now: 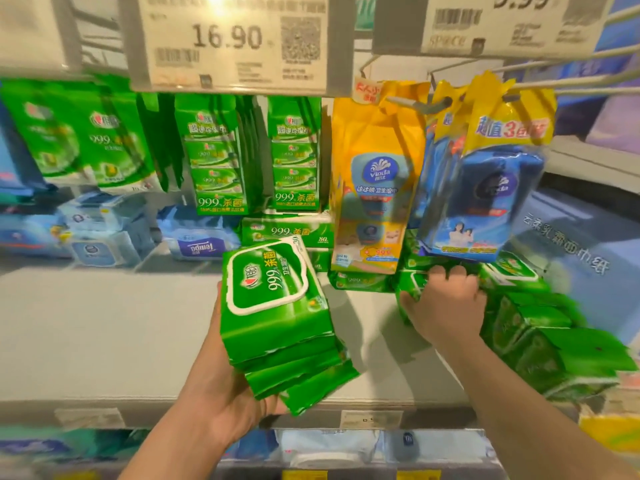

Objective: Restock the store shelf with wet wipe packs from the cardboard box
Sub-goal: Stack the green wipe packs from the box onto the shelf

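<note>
placing step: the left hand point(221, 386) cradles a stack of green plastic wet wipe packs point(277, 306) over the grey shelf point(104, 323). the right hand point(446, 303), grip clenched on a shelved green pack point(412, 282), tidies. next, set the stack beside it.

The green wet wipe packs point(277, 317) stacked in my left hand point(221, 400) are glossy, crinkled plastic film. The grey shelf point(104, 327) beneath looks matt and smooth, probably painted metal. Far right, the hanging hooks point(571, 79) are shiny wire.
</note>
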A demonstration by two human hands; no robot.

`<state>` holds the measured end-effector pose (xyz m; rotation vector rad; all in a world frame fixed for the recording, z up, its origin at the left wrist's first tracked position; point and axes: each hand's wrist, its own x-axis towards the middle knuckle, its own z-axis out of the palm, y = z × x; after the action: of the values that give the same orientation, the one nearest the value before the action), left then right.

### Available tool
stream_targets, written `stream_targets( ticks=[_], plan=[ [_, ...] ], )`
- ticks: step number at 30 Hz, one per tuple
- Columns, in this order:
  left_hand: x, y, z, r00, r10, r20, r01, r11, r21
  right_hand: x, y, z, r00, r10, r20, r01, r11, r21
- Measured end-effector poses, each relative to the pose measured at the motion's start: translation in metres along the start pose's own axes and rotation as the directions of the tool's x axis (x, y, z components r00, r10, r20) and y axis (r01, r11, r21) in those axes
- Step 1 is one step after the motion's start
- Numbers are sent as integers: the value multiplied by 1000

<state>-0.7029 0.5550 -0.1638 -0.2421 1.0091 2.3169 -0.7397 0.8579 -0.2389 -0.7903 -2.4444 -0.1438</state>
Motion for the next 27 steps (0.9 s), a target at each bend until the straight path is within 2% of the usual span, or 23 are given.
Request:
stream_targets(
  ticks=[4,5,7,9,10,12,14,15,16,18,19,21,24,27],
  plan=[
    [-2,7,-1,997,-57,52,54,997,55,-12,-2,0,994,-35,-100,41,998,57],
    [-2,7,-6,995,-49,83,46,998,36,-18,-5,-7,991,-42,-126,56,992,113],
    [0,7,-9,993,-101,56,98,994,53,-29,-15,-28,992,-40,-116,71,960,272],
    [-1,9,-9,990,-133,40,128,985,116,-40,-24,-61,997,-78,-25,81,886,456],
    [-1,9,-9,987,-154,40,147,980,133,-44,-28,-80,993,-101,59,48,810,585],
    [1,10,-8,981,-192,35,182,965,191,-53,-39,-120,941,-116,318,-200,566,800],
    [1,8,-5,974,-226,27,212,944,254,-58,-48,-153,834,-223,504,-449,257,856],
    [2,7,-2,970,-243,29,227,935,271,-60,-51,-165,798,-308,518,-488,174,855],
    [2,5,1,965,-262,28,243,925,294,-61,-51,-174,780,-391,489,-452,187,872],
    [1,1,7,952,-303,47,273,907,319,-63,-49,-190,769,-518,376,-187,380,906],
    [1,-1,9,946,-318,61,283,904,322,-62,-47,-195,752,-580,313,-43,431,901],
    [4,-3,10,934,-348,77,306,895,326,-59,-43,-198,694,-679,240,104,424,900],
    [10,-5,10,921,-371,118,312,884,348,-56,-37,-194,637,-737,228,141,402,905],
    [8,-6,17,913,-384,139,316,880,356,-58,-32,-190,704,-703,97,182,311,933]
  ],
)
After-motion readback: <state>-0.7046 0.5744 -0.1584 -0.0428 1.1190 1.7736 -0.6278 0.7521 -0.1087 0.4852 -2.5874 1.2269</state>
